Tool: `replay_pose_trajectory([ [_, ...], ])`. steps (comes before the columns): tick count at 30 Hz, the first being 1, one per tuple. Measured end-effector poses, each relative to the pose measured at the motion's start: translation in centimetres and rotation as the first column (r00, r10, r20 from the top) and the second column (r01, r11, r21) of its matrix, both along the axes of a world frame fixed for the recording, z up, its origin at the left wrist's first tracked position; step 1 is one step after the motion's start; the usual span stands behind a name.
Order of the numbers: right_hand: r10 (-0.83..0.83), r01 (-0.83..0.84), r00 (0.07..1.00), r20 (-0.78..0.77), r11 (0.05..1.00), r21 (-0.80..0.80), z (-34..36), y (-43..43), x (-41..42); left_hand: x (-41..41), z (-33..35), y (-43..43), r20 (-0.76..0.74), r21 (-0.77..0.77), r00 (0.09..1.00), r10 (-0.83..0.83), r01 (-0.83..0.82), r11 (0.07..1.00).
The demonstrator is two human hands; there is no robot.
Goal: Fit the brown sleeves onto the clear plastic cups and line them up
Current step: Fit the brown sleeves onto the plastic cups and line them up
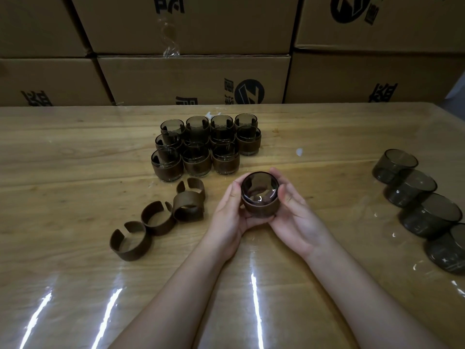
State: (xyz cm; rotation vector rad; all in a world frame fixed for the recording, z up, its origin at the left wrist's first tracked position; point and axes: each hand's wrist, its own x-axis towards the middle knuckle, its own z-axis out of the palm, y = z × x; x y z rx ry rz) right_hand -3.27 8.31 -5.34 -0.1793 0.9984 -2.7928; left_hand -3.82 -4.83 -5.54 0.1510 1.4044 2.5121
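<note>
While both hands are cradling it above the table (75,152), the cup (260,188) is sitting in a sleeve (261,207), mouth tilting toward the camera. The left hand (230,210) is curling round the 9 o'clock side, the right hand (294,210) round the 3 o'clock side, fingers wrapping underneath. Judging by looks, the cup is light, smooth, thin-walled and likely slippery; the sleeve is looking stiffer and grippier, so holding at the sleeve band seems best. Finished cups (205,144) are standing in rows at 11 o'clock. Spare sleeves (157,217) are lying at 9 o'clock. Bare cups (417,192) are waiting at 3 o'clock.
</note>
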Motion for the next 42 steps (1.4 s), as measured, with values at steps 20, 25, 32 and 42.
replay_pose_trajectory([
  [20, -0.336, 0.61, 0.792, -0.51, 0.462, 0.644, -0.6, -0.1, 1.4, 1.1, 0.0, 0.7, -0.249, -0.474, 0.967, -0.046, -0.081, 0.877],
  [25, -0.311, 0.534, 0.845, -0.434, 0.529, 0.66, -0.4, -0.3, 1.1, 0.2, 0.3, 0.1, 0.064, -0.008, 0.995, 0.073, -0.072, 0.997],
  [32, -0.239, 0.471, 0.876, -0.42, 0.617, 0.63, -0.9, -0.3, 0.5, -0.1, 0.1, -0.2, 0.051, -0.008, 0.998, 0.025, -0.025, 1.0],
  [42, -0.176, 0.442, 0.877, -0.447, 0.658, 0.609, -1.3, 0.0, 0.4, -0.2, 0.0, -0.4, -0.015, -0.039, 0.999, -0.035, 0.034, 0.999],
])
